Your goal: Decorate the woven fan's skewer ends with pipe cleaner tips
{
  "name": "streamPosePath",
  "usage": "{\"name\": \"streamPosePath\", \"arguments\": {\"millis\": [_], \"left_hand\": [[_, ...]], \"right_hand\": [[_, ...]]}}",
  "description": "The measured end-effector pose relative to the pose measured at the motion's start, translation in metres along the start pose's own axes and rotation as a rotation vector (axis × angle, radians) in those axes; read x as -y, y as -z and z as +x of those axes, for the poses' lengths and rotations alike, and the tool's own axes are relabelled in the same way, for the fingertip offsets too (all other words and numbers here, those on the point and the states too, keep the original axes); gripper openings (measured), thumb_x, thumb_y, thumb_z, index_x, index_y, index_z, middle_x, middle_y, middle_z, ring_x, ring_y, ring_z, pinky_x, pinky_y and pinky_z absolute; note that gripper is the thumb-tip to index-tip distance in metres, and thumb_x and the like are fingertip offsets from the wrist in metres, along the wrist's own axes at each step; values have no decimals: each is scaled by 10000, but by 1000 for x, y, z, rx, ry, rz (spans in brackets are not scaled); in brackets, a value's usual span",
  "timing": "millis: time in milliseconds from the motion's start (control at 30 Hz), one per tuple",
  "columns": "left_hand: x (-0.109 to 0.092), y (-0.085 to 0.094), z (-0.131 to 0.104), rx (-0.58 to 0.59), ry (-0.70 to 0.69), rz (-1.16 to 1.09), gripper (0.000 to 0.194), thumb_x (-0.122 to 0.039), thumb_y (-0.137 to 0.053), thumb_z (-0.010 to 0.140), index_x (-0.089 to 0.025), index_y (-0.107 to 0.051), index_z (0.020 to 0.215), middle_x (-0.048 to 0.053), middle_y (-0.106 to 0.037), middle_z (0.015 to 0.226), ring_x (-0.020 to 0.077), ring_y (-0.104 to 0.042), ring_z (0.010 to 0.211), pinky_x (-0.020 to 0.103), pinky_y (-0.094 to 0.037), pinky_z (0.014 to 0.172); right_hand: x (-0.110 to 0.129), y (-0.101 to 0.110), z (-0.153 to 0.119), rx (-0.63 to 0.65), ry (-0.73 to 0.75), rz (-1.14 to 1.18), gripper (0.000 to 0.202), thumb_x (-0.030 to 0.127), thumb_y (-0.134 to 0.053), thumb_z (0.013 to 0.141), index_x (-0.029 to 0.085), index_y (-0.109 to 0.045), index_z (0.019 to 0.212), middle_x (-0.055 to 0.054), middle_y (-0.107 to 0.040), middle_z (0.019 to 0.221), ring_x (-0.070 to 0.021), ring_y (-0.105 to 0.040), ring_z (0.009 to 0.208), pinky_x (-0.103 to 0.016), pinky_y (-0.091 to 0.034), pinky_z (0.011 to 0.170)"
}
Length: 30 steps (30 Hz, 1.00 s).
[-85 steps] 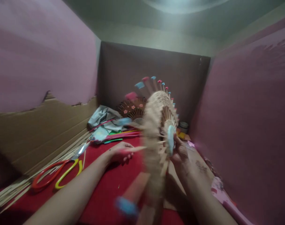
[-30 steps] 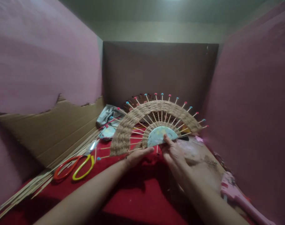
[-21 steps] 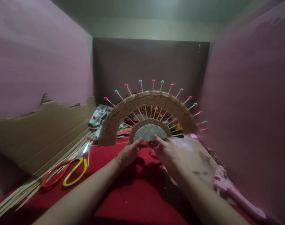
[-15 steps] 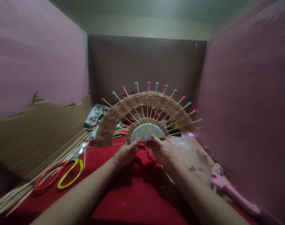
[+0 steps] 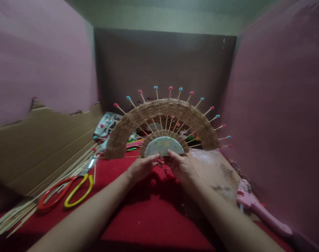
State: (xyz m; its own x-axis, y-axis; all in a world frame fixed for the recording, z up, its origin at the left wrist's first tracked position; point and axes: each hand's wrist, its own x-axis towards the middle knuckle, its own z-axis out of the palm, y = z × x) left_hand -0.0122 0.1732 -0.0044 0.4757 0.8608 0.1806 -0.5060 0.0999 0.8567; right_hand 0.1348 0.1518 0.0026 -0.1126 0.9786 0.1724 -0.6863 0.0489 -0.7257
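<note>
A woven half-round fan (image 5: 164,106) stands raised in front of me, its thin sticks spreading out from a small pale green half-disc (image 5: 164,146) at the base. Pink and blue tips cap the stick ends along the outer arc. My left hand (image 5: 143,167) pinches the half-disc's lower edge, left of its middle. Close beside it, my right hand (image 5: 181,168) grips the same edge with the thumb on the front face. The fingers behind the fan are partly hidden.
Orange-and-yellow scissors (image 5: 78,190) lie at left beside a bundle of thin sticks (image 5: 20,217). A pink glue gun (image 5: 261,210) rests at right, near a stained board (image 5: 217,175). Red cloth (image 5: 149,224) covers the table. Cardboard (image 5: 49,147) lines the left wall.
The fan has tilted slightly, its right side lower and its upper tips a little higher and further right in view. Both hands keep their hold on the base.
</note>
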Motion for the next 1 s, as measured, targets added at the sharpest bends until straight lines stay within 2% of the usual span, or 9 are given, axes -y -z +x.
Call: {"name": "streamPosePath", "arguments": {"millis": [167,333,533,667,833,933,1000], "left_hand": [[-1,0,2,33,26,-13,240,-230,-663,761,-91,-682,956,102,-673,899,180,-583,794,306,-459,707],[-14,8,5,-35,-21,-58,167,-243,-669,762,-124,-672,880,44,-664,801,131,-573,675,243,-433,565],[-41,21,6,-135,-124,-105,29,-153,-660,753,-130,-658,734,18,-676,696,116,-614,603,194,-446,480],[-48,22,5,-170,-151,-116,88,-137,-606,806,-132,-649,730,20,-689,702,131,-642,592,193,-463,442],[-48,19,4,-176,-131,-97,241,-142,-459,903,-127,-637,742,21,-666,636,98,-597,510,160,-446,422],[-49,16,1,-163,-106,-76,289,-164,-395,936,-125,-643,792,3,-640,605,82,-550,466,152,-424,412],[-49,13,-2,-132,-75,-66,271,-201,-416,934,-127,-644,808,-6,-601,549,81,-515,431,164,-430,412]], "right_hand": [[1,0,-2,27,-20,-60,319,295,-776,644,88,-662,858,-72,-699,701,-143,-631,547,-248,-512,531],[-4,3,-3,36,-17,-222,347,321,-780,635,133,-640,890,-24,-684,717,-110,-619,528,-217,-471,524],[-12,1,-11,145,-232,-389,397,331,-762,620,145,-633,946,4,-656,640,-130,-600,472,-242,-442,489],[-15,-1,-14,159,-285,-508,304,296,-681,667,143,-648,927,25,-625,560,-81,-517,393,-202,-361,436],[-16,2,-13,162,-265,-554,212,267,-635,669,143,-642,840,20,-630,570,-52,-456,352,-195,-280,391],[-17,3,-9,51,-141,-562,243,234,-658,655,171,-620,887,39,-621,645,-54,-455,402,-203,-330,415],[-17,3,-7,-42,-30,-568,338,193,-696,630,209,-611,957,37,-628,780,-56,-469,496,-201,-384,470]]}}
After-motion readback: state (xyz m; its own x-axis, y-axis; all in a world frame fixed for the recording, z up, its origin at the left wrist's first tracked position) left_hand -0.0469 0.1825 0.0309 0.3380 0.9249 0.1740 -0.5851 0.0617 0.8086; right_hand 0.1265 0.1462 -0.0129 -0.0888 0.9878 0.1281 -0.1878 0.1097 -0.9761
